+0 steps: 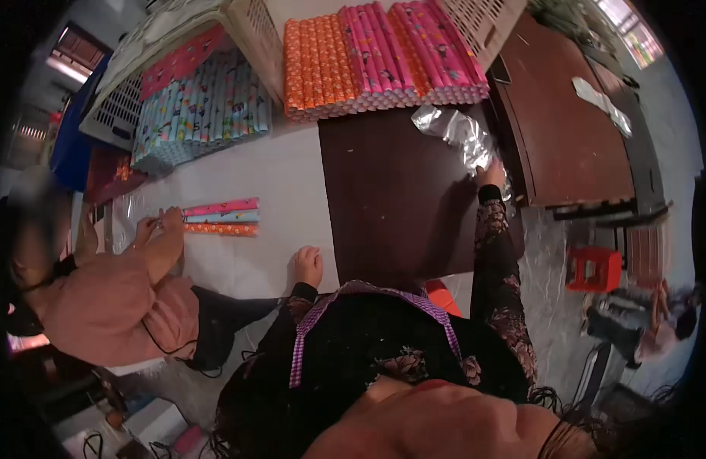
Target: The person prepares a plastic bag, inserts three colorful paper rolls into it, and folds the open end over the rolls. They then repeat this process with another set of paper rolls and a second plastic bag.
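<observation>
My right hand (pixel 490 174) reaches out to the right side of the table, its fingers closed on the near end of a crumpled, shiny clear plastic wrap (pixel 461 136). The wrap lies on the dark brown part of the tabletop (pixel 391 206). My left hand (pixel 308 265) rests near the table's front edge on the white surface (pixel 292 183), with its fingers curled and no object visible in them. To its left lie several patterned paper rolls in pink (pixel 229 206), light blue (pixel 223 218) and orange (pixel 229 229). A co-worker's hands are at the left ends of these rolls.
Stacked orange rolls (pixel 314 65) and pink rolls (pixel 376 50) stand at the back, beside a crate (pixel 257 46) and light blue rolls (pixel 204 107). A co-worker in a pink top (pixel 108 310) is at the left. A brown cabinet (pixel 567 115) and red stool (pixel 594 269) are right.
</observation>
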A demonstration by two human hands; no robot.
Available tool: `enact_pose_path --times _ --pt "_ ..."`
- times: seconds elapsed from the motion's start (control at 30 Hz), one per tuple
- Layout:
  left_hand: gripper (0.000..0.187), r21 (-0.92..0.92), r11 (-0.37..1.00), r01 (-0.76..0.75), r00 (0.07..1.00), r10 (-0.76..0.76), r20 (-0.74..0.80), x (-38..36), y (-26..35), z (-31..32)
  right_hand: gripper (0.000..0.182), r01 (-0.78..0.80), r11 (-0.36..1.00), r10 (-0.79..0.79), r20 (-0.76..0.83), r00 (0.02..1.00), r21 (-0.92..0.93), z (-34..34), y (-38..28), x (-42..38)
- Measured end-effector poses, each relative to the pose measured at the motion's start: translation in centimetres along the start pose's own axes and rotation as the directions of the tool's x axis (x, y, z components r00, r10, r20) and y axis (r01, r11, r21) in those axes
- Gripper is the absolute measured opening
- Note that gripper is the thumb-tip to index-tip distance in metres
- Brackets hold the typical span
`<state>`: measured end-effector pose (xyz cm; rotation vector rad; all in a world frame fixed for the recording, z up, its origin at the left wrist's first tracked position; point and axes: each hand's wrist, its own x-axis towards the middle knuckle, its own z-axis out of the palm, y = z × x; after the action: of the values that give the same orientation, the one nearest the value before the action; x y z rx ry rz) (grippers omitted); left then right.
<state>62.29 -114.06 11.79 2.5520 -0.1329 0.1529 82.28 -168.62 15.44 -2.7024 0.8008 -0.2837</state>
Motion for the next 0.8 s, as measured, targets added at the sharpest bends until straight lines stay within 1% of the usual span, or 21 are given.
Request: enact_pose_path --times 0.03,0.07,0.1,0.13,0.17,0.23,0.27,0.33,0.37,0.43,0.47,0.5,0.53,0.57,0.6,0.67,0.7,0.73,0.77,0.8 --pt "0.017 0.017 0.999 0.045 0.999 -0.045 -0.026 0.2 1.0 0.4 0.073 0.004 0.999 -0.003 0.015 1.0 -0.048 0.7 0.7 1.8" --pt "0.017 0.052 0.995 0.086 0.996 -0.086 -0.008 0.4 1.9 0.7 0.077 0.049 0.997 -0.049 -0.001 0.999 -0.053 2.0 2.0 3.3" --pt "0.017 0.087 0.989 0.118 0.993 -0.12 0.016 0.7 2.8 0.8 0.079 0.032 0.995 -0.032 0.004 0.999 -0.09 2.5 2.0 4.1" --pt "0.017 0.1 0.985 0.144 0.989 -0.145 0.007 1.0 3.5 0.9 0.081 0.008 0.992 -0.007 0.006 1.0 -0.13 2.9 2.2 4.7" --pt "0.016 0.135 0.973 0.187 0.982 -0.191 0.015 1.2 4.0 1.1 0.079 0.016 0.988 -0.011 0.038 0.999 -0.151 3.7 2.9 5.3" --pt "0.015 0.179 0.954 0.239 0.969 -0.247 0.026 1.6 4.4 1.2 0.074 0.057 0.979 -0.065 -0.034 0.997 -0.197 5.4 3.9 5.9" --pt "0.014 0.173 0.955 0.241 0.968 -0.248 0.019 1.7 4.1 1.4 0.063 0.084 0.978 -0.097 -0.057 0.994 -0.193 5.7 4.3 5.9" --pt "0.013 0.168 0.953 0.252 0.966 -0.257 0.005 1.9 3.4 1.8 0.053 0.113 0.979 -0.127 -0.075 0.989 -0.169 6.3 4.8 6.8" --pt "0.013 0.183 0.949 0.256 0.963 -0.266 0.032 2.2 3.5 1.6 0.042 0.111 0.973 -0.122 -0.042 0.992 -0.202 5.7 4.8 7.3" --pt "0.013 0.211 0.946 0.245 0.963 -0.263 0.057 2.6 2.9 1.5 0.037 0.033 0.993 -0.04 -0.064 0.997 -0.118 4.6 4.3 8.0" --pt "0.014 0.223 0.947 0.232 0.967 -0.25 0.055 2.7 2.5 1.7 0.035 0.028 0.998 -0.034 -0.133 0.991 -0.048 3.9 3.7 8.0" --pt "0.015 0.206 0.952 0.228 0.968 -0.244 0.054 2.9 2.3 1.7 0.036 0.083 0.995 -0.075 -0.145 0.987 0.05 2.3 2.6 7.5" --pt "0.015 0.104 0.957 0.269 0.96 -0.276 0.052 3.0 2.1 1.9 0.037 0.14 0.979 -0.116 -0.159 0.98 0.147 0.8 1.2 6.8" --pt "0.015 -0.002 0.952 0.307 0.951 -0.306 0.05 2.9 1.9 2.2 0.038 0.232 0.938 -0.162 -0.266 0.95 0.257 0.3 -0.1 5.9" --pt "0.013 0.011 0.959 0.282 0.959 -0.282 -0.03 3.0 2.2 2.1 0.038 0.282 0.873 -0.202 -0.23 0.952 0.398 -0.9 -1.8 4.6" --pt "0.011 -0.326 0.889 0.321 0.94 -0.34 0.0 2.8 2.2 2.1 0.039 0.428 0.719 -0.342 -0.258 0.904 0.547 -3.3 -6.5 0.0" --pt "0.012 -0.323 0.906 0.273 0.956 -0.294 -0.019 2.1 1.5 2.8 0.039 0.425 0.639 -0.389 -0.207 0.898 0.641 -2.7 -7.3 -1.9" --pt "0.012 -0.334 0.901 0.276 0.954 -0.298 -0.015 1.6 1.4 2.9 0.039 0.356 0.611 -0.387 -0.126 0.914 0.708 -4.3 -10.6 -5.4" --pt "0.014 -0.472 0.803 0.365 0.927 -0.359 0.107 1.0 1.5 3.0 0.038 0.337 0.453 -0.474 -0.096 0.875 0.825 -5.0 -13.1 -8.3" --pt "0.017 -0.579 0.678 0.453 0.889 -0.392 0.237 0.6 1.5 2.9 0.038 0.226 0.335 -0.461 -0.05 0.886 0.915 -3.8 -14.1 -10.8"
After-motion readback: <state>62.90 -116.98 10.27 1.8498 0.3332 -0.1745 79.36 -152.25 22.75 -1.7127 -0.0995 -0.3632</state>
